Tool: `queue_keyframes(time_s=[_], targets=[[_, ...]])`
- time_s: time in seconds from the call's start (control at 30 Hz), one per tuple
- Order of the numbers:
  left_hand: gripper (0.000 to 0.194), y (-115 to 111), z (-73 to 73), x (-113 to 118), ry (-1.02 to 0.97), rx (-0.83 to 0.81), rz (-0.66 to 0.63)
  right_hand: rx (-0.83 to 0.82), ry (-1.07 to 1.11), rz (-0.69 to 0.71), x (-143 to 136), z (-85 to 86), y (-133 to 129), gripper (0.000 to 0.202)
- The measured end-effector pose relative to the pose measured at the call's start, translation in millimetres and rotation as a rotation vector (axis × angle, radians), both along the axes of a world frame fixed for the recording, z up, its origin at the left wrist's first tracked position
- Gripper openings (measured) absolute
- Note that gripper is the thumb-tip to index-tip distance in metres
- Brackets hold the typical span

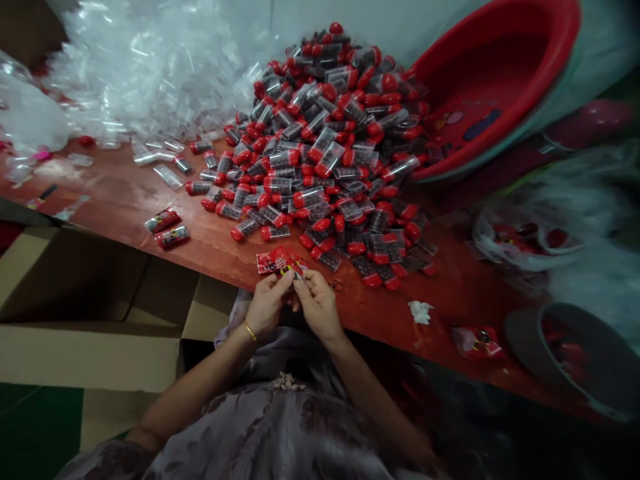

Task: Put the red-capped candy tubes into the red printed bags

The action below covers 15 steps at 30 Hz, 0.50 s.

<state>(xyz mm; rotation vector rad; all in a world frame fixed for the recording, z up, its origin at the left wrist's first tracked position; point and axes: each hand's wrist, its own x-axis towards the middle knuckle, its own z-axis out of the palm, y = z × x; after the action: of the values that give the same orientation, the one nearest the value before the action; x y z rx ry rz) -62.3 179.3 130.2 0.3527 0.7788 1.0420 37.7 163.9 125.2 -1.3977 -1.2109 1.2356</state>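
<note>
My left hand (267,300) and my right hand (317,303) meet at the table's front edge, thumbs and fingers pinched together on a small red printed piece (295,268) with black and yellow on it. Its lower part is hidden by my fingertips. Just behind them a red printed sheet (270,259) lies on the red-brown table (220,243). Beyond it rises a large pile of clear tubes with red ends (320,160), dark inside. Two tubes with colourful printed wraps (171,237) lie side by side to the left of my hands.
Clear empty tubes (150,80) are heaped at the back left. A red basin (500,80) leans at the back right. Open cardboard boxes (100,340) stand below the left edge. On the right are a white scrap (421,312), a red packet (477,341) and a grey container (565,353).
</note>
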Motion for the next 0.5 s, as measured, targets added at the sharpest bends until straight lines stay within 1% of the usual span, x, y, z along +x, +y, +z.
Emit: queue_keyframes(time_s=[0.07,0.1,0.17,0.2,0.27,0.3,0.33,0.37,0.43,0.5], targets=[[0.043,-3,-5.0,-6,-0.027,-0.022,-0.014,-0.022,-0.031,0.033,-4,-5.4,4,0.033],[0.043,-3,-7.9,-12,-0.026,-0.051,-0.008,-0.012,-0.079,0.054,-4,-7.9,6,0.034],[0.038,4,-13.7,-31,0.007,-0.141,0.033,0.081,-0.279,0.077,-1,-11.4,11,0.034],[0.034,9,-16.1,-44,0.031,-0.193,0.083,0.161,-0.421,0.067,3,-12.1,13,0.032],[0.027,24,-19.1,-71,0.054,-0.280,0.234,0.319,-0.730,0.028,13,-11.8,18,0.028],[0.025,32,-19.5,-83,0.038,-0.308,0.320,0.364,-0.873,0.017,18,-11.4,21,0.028],[0.028,39,-19.2,-93,0.010,-0.322,0.380,0.378,-0.999,0.018,22,-11.1,23,0.031],[0.034,45,-18.3,-99,-0.019,-0.327,0.410,0.367,-1.107,0.033,25,-11.4,26,0.034],[0.043,50,-15.8,-100,-0.036,-0.310,0.395,0.304,-1.260,0.066,29,-14.2,30,0.034],[0.043,48,-13.8,-86,0.062,-0.251,0.314,0.272,-1.321,0.059,31,-19.7,32,0.023]])
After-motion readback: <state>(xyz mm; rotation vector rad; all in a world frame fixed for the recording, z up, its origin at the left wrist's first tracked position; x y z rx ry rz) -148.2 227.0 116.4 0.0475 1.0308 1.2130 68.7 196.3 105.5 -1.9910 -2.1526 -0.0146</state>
